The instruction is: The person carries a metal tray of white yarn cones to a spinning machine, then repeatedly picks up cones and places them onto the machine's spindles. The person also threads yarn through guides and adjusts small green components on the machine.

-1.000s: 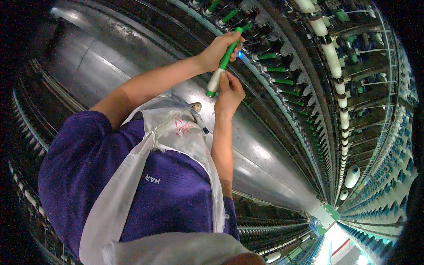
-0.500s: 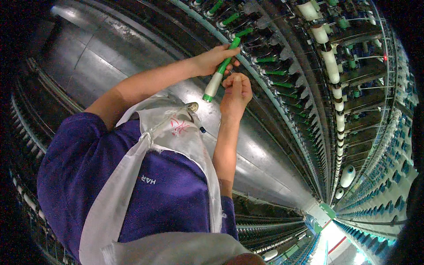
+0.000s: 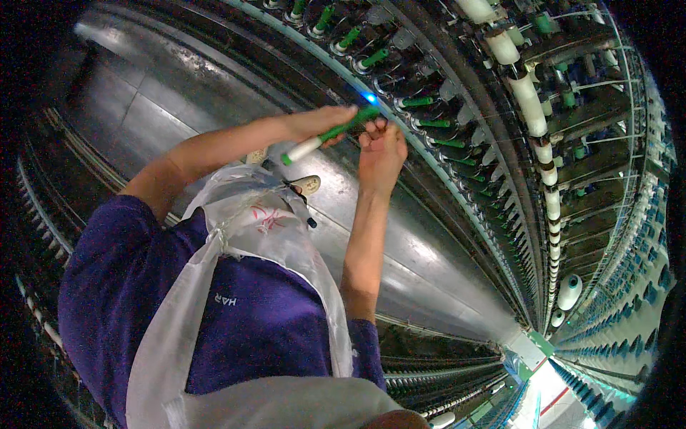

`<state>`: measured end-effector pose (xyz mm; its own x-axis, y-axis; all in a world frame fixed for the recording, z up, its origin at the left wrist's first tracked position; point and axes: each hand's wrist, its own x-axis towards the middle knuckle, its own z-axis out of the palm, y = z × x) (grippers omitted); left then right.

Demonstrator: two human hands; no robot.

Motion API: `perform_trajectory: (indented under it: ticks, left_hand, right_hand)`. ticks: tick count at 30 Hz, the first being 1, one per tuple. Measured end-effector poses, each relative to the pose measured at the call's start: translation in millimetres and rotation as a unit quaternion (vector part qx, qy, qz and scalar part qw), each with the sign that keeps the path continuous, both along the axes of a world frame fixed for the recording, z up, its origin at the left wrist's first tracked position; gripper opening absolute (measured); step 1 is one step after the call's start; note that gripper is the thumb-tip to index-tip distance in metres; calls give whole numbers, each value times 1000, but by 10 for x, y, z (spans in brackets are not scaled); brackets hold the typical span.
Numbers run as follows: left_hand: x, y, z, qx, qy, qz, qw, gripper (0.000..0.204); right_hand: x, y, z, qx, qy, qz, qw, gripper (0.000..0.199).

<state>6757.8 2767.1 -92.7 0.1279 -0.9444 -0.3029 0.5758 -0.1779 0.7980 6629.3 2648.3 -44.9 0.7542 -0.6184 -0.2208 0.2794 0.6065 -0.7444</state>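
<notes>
My left hand [image 3: 327, 123] is closed round a green bobbin [image 3: 341, 129], which is blurred by motion. White yarn [image 3: 304, 149] covers its lower part, down to a green base at the lower left. The bobbin lies at a slant, its bare green end toward the machine's rail. Close by, to the right of that end, my right hand [image 3: 382, 151] is raised with its fingers curled together. Whatever those fingers pinch, if anything, is too small to see.
A pale blue rail [image 3: 336, 66] curves along the spinning machine, with a blue light [image 3: 370, 98] on it. Behind stands a row of green bobbins [image 3: 374, 58]. White rollers [image 3: 527, 105] run further right. A grey metal floor [image 3: 407, 247] stretches between machines.
My left hand has moved left and lower, and the bobbin has tipped from steep to flatter. A blue light now shows on the rail. My right hand stays raised, turned slightly.
</notes>
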Motion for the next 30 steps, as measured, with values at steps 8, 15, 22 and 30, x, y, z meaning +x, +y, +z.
perform_trajectory:
  ticks: [8,15,22,30]
  left_hand:
    - [687,568,-516,124,-636,-265,714,51]
    - [2095,1786,-954,243,-634,75,730,47]
    - [2112,1665,-1158,155,-221,404,874,38]
    - [2084,1760,-1266,232,-398,264,847,53]
  right_hand:
    - [-170,-1045,-391,-795,296,-29,529,8]
    - [-3,-1138,-701,-789,258,192,524,10]
    - [721,-1028,-974,-671,453,174,560,65]
    - [735,-1022,-1247,-676,461,52,573,35]
